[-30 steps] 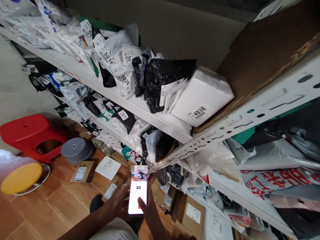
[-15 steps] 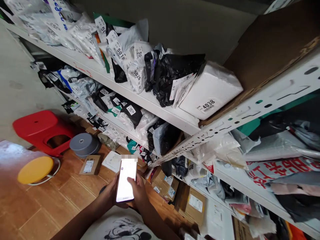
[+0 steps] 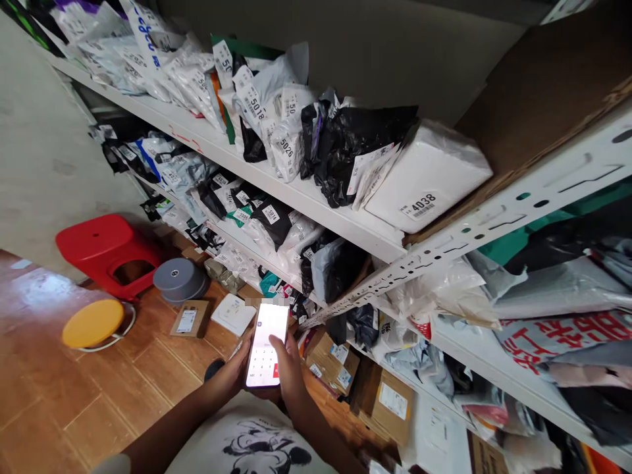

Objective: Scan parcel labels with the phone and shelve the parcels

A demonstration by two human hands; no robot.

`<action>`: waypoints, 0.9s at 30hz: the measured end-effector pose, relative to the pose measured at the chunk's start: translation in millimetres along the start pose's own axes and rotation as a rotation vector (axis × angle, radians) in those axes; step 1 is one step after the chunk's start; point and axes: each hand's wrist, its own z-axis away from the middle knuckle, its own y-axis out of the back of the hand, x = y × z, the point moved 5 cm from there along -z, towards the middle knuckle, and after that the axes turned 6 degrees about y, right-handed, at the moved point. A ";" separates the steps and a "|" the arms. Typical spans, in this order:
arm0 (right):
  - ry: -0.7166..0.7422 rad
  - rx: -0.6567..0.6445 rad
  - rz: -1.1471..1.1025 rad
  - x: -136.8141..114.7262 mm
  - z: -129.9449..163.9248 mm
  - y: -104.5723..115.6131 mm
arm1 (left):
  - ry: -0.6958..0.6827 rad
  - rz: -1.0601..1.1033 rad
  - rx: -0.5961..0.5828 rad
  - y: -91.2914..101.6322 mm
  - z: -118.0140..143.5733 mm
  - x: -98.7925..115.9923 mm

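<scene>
- A phone (image 3: 263,342) sits low in the middle of the view, above the front of a pale printed shirt (image 3: 257,434); it lies directly between the left hand (image 3: 237,367) and the right hand (image 3: 290,372), touching both, so neither is nearer.
- The left hand curls around the phone's left edge; the right hand closes along the right edge, with the right thumb (image 3: 277,349) bent over the screen; whether the thumb presses the glass, I cannot tell; the fingers beneath are mostly hidden.
- The phone's long axis runs away from the body, its far end leaning slightly right; the screen faces up towards the wearer, and a number keypad (image 3: 261,363) fills its lower half; a blurred strip covers the far edge.
- That far end points towards the foot of a white shelf (image 3: 276,184) packed with numbered parcels; a white box (image 3: 429,174) marked 4038 stands at the upper right, beside a slotted metal post (image 3: 444,245).
- On the tiled floor, left of the hands, are a white package (image 3: 233,315), a small cardboard box (image 3: 191,320), a grey tub (image 3: 180,280), a red stool (image 3: 99,243) and a round yellow seat (image 3: 93,324).
</scene>
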 end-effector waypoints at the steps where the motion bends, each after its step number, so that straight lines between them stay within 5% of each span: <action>1: -0.011 0.007 -0.009 1.6 -1.2 0.8 | -0.018 -0.028 0.007 -0.2 -0.7 -0.6; 12: -0.057 0.075 -0.022 2.4 -7.0 12.2 | -0.026 -0.164 0.008 -8.2 3.7 -8.7; 27: 0.037 -0.174 0.006 -0.4 5.0 23.6 | -0.138 -0.031 -0.095 -27.4 18.5 28.7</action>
